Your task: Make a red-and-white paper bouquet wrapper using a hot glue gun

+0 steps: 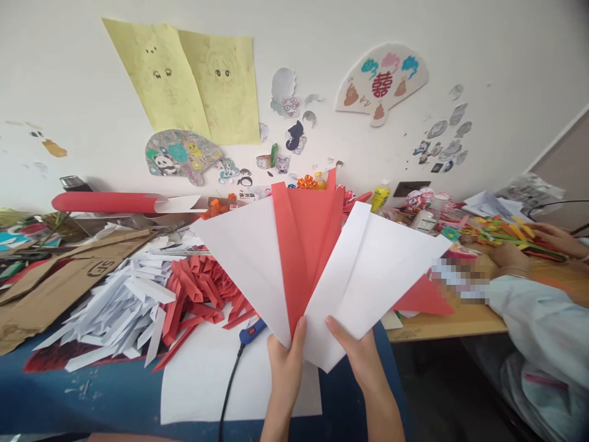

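Two large folded pieces of paper fan out in front of me. My left hand (pixel 288 356) pinches the lower end of the red and white folded paper (pixel 294 245), thumb on its front. Lower right of it, my right hand (pixel 356 350) grips the white folded paper (pixel 377 258), its thumb lying across the front and its fingers hidden behind. The two pieces overlap near their bottom points. Beneath my hands lies a white sheet (pixel 207 380), with a blue corded tool (pixel 252 332) on it; the tool's tip is partly hidden behind the paper.
Heaps of white folded strips (pixel 129 301) and red folded strips (pixel 202 282) cover the left of the blue table (pixel 46 405). Flattened cardboard (pixel 69 276) lies farther left. At right, another person's hands (pixel 510 258) work over a wooden table (pixel 451 325). Bottles and crafts line the wall.
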Demonstrator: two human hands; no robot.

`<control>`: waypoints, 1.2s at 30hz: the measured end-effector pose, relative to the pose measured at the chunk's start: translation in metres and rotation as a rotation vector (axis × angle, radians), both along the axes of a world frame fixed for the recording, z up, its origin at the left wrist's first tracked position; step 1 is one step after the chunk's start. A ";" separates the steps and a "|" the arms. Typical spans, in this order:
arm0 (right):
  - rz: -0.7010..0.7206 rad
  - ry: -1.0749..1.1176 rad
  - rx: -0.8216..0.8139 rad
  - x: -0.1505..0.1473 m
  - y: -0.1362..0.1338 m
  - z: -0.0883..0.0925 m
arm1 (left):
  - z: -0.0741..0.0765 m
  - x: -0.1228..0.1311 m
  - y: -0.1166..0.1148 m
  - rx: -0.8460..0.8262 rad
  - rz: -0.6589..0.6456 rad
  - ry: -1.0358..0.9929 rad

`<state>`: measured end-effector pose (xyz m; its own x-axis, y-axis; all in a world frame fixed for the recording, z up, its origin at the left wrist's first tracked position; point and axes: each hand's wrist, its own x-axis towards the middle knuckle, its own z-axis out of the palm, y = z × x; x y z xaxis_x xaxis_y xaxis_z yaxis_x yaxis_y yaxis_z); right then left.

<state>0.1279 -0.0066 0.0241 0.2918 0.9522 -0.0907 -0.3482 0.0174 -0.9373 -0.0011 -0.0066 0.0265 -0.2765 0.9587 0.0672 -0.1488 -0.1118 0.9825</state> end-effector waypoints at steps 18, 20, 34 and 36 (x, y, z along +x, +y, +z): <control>-0.059 -0.021 -0.010 0.012 -0.010 -0.009 | -0.010 0.007 -0.001 -0.036 -0.064 -0.027; -0.074 -0.045 -0.010 0.011 -0.010 -0.010 | -0.011 0.008 -0.002 -0.040 -0.039 -0.041; -0.249 -0.130 0.009 -0.005 -0.010 -0.008 | -0.008 0.014 -0.007 -0.045 -0.054 -0.133; -0.274 -0.121 0.021 -0.009 -0.009 -0.008 | -0.005 0.016 -0.009 -0.024 -0.033 -0.150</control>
